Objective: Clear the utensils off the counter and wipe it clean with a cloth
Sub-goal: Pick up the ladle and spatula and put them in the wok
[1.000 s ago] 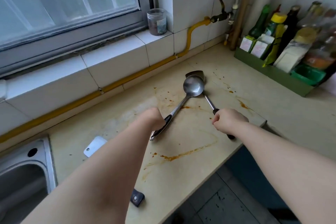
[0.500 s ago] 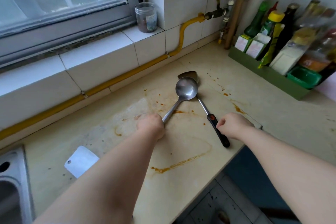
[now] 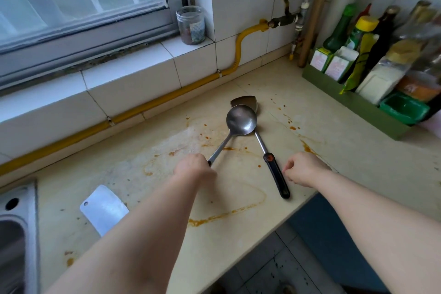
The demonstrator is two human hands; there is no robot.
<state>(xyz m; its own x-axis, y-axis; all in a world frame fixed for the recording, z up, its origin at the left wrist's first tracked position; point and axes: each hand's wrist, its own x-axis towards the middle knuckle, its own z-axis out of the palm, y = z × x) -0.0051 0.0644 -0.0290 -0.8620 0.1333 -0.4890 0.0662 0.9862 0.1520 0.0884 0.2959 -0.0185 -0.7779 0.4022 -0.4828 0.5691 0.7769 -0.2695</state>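
Barely started: our left hand (image 3: 194,168) curls its fingers round the ladle (image 3: 241,120) mid-worktop (image 3: 353,150). Our right hand (image 3: 304,169), fingers curled and empty, sits beside the spatula (image 3: 274,172) near the front edge. Cleaver (image 3: 103,209) and stains (image 3: 226,216) are not yet dealt with.

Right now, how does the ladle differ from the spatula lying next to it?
The ladle has a round bowl; the spatula has a flat blade. The ladle's bowl lies over the spatula's blade, hiding much of it. The ladle's handle is in the left hand's grip; the spatula's black handle lies free, the right hand beside it. Both are steel, long-handled, and on the stained counter.
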